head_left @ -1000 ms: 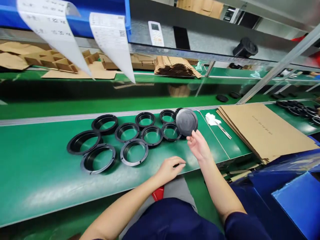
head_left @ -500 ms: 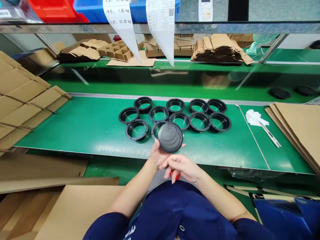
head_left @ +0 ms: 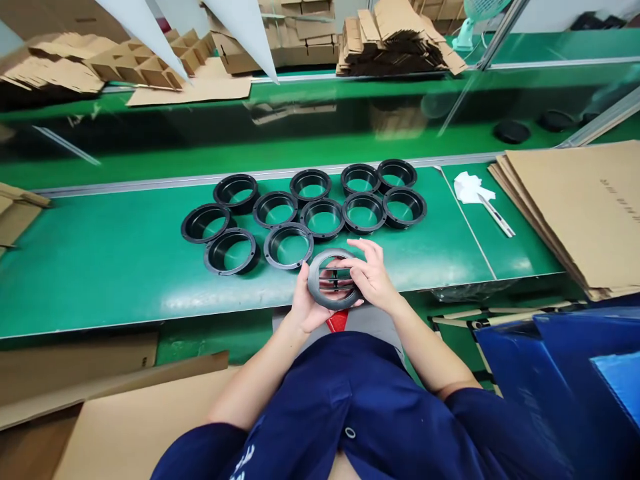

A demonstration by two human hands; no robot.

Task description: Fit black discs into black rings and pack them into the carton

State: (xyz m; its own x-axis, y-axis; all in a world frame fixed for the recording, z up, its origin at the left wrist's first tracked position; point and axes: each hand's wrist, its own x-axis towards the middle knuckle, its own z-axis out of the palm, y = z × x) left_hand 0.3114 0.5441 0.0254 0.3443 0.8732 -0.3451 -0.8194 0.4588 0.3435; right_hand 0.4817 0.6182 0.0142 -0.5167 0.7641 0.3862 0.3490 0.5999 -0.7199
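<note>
A round black air vent (head_left: 314, 283) with a smooth ring and slats is held over the table's front edge. My left hand (head_left: 306, 305) is closed around its left and lower side, with some fingers behind it. At the vent's right side, my right hand (head_left: 374, 277) has its thumb and a finger at the slats, while other fingers stretch out above the ring. The slats stand open and a hand shows through between them. Beyond the vent, several black flanged rings (head_left: 289, 265) sit on the green table (head_left: 125, 253), the nearest one close to my left fingertips.
A white crumpled tissue (head_left: 470, 187) and a slim knife-like tool (head_left: 497, 217) lie at the right. Flat cardboard sheets (head_left: 585, 213) are stacked beyond them. Cardboard dividers (head_left: 145, 63) stand on the back ledge. An open carton (head_left: 145, 413) is at lower left.
The vent's slats have gone from closed to open. My right hand has come up from below the vent to its slats. The view has shifted down and to the right.
</note>
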